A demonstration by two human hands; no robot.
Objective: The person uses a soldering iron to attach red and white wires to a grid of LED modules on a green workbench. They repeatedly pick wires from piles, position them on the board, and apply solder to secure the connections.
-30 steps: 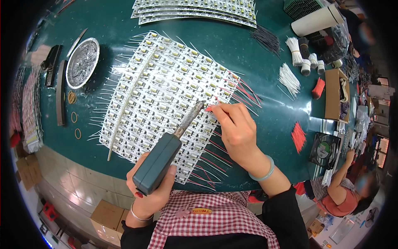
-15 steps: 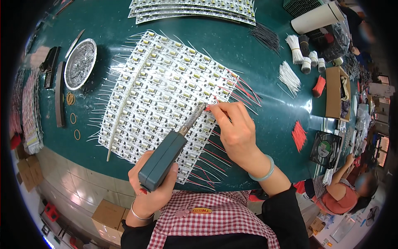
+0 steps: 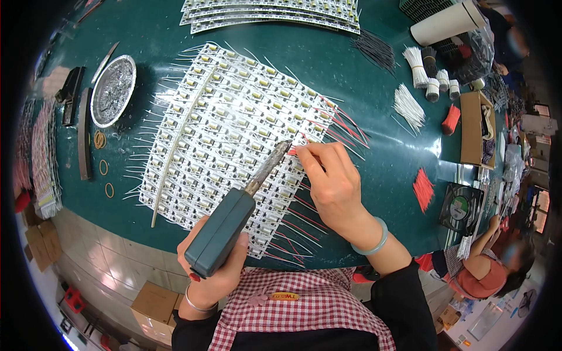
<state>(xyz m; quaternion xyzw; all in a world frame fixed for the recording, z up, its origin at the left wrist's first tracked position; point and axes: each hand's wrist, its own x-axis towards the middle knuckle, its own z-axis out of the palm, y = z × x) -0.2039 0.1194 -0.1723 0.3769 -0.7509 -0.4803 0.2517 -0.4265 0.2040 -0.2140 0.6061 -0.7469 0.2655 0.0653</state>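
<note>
My left hand (image 3: 219,276) is closed around the dark green body of a soldering iron (image 3: 221,231). Its grey metal tip points up and right, close to the fingers of my right hand (image 3: 335,182). That hand is pinched shut on short red wires (image 3: 292,151) at the right part of a white circuit board panel (image 3: 234,126). Whether the iron's tip touches the board, I cannot tell. Rows of small yellow components cover the panel, white wires stick out along its left edge, and red and white wires trail from its right edge. A thin pale strip (image 3: 186,131) lies across it.
More circuit boards (image 3: 272,20) are stacked at the far edge of the green table. At left are a foil-like bowl (image 3: 95,111) and rubber bands (image 3: 104,167). White wires (image 3: 408,109), red wires (image 3: 423,190), a cardboard box (image 3: 471,131) and a fan (image 3: 461,207) lie at right. Another person (image 3: 483,272) sits beyond.
The soldering iron's body has shifted a little left, along with my left hand, and its tip has moved slightly up. My right hand stays almost where it was.
</note>
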